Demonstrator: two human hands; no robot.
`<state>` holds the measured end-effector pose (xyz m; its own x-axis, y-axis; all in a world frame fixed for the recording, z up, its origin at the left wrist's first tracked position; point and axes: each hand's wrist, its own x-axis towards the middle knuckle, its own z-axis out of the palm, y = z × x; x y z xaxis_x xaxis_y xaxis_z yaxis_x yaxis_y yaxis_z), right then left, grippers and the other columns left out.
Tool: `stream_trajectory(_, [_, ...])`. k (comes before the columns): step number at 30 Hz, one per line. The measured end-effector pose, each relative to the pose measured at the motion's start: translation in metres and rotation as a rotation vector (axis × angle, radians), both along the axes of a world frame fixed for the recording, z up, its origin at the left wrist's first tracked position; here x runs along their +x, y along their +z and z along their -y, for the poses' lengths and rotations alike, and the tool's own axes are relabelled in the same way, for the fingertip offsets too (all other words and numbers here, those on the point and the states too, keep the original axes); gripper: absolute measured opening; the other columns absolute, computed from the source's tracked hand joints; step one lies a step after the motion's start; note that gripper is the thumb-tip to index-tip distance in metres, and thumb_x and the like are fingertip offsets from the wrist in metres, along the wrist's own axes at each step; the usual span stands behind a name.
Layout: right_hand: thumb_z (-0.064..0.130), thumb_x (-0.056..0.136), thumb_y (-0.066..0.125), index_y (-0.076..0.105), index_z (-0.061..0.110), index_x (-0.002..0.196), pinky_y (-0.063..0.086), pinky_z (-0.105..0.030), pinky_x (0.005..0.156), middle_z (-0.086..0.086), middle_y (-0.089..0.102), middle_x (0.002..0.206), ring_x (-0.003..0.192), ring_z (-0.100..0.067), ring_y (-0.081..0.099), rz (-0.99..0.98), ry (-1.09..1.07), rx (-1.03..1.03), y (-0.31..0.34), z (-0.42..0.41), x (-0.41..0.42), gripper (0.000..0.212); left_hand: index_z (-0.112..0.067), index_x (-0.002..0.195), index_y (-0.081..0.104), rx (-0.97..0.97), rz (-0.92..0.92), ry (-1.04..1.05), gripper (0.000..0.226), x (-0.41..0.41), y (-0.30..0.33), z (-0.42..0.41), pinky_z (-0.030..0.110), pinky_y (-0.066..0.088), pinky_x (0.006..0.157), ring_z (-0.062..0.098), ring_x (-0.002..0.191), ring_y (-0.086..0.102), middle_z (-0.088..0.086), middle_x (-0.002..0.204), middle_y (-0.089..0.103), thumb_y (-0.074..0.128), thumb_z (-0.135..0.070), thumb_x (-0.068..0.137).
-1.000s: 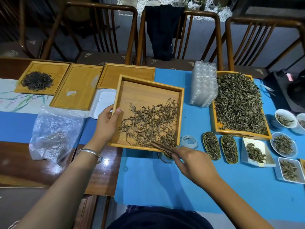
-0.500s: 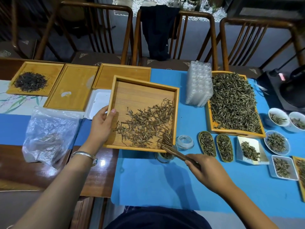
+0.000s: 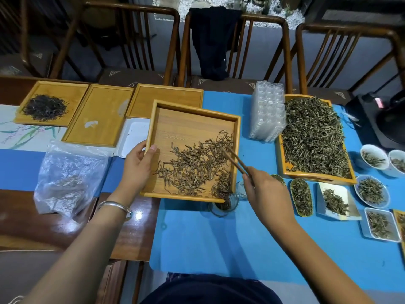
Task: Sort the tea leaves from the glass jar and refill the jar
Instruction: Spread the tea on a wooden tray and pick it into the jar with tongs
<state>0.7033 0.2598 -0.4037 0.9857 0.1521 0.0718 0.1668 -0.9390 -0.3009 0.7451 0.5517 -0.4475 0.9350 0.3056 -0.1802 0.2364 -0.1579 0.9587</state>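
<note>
1. Fingers of the right hand are pinching a pair of wooden chopsticks, whose tips are now reaching up into the brown tea leaves, having been down at the tray's near corner half a second ago.
2. The left hand is still gripping the left rim of the square bamboo tray, thumb curled over the edge, tilting it toward its near right corner.
3. The glass jar is standing on the blue mat just under that corner, partly filled, with leaves spilling over the lip into it.
4. The reach back is suggesting another sweep is coming; most leaves are remaining on the tray, so refilling appears well short of done.
5. The jar's lid is seemingly lying just beside it, mostly hidden by the right hand.
</note>
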Motion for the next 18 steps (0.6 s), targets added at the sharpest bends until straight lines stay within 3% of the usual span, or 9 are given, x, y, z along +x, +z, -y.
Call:
stream_trajectory(9, [0.024,0.1,0.043,0.057,0.002,0.098,0.034,-0.032,0.047,-0.015,0.062,0.08,0.061,-0.037,0.061,0.053,-0.079,-0.121,-0.015,-0.014,0.038,0.026,-0.012,0.121,0.061,-0.003,0.005,0.004,0.024,-0.002,0.005,0.003,0.047,0.053,0.095,0.028,0.104,0.069,0.013,0.112,0.072,0.052,-0.024,0.102])
stream_trajectory(15, [0.024,0.101,0.039,0.056,0.003,0.099,0.039,-0.036,0.053,-0.015,0.063,0.086,0.07,-0.038,0.063,-0.008,-0.105,-0.121,-0.018,-0.016,0.047,0.027,-0.018,0.117,0.062,0.034,0.035,0.003,0.019,0.0,0.002,0.003,0.023,0.057,0.077,0.009,0.086,0.07,-0.004,0.097,0.072,0.053,-0.025,0.101])
stream_trajectory(18, [0.026,0.102,0.038,0.054,0.004,0.099,0.038,-0.036,0.053,-0.015,0.062,0.087,0.071,-0.038,0.062,-0.024,-0.104,-0.107,-0.02,-0.017,0.042,0.027,-0.016,0.12,0.061,0.039,0.037,0.001,0.022,0.0,0.001,0.003,0.016,0.056,0.071,0.005,0.082,0.07,-0.003,0.097,0.072,0.053,-0.026,0.101])
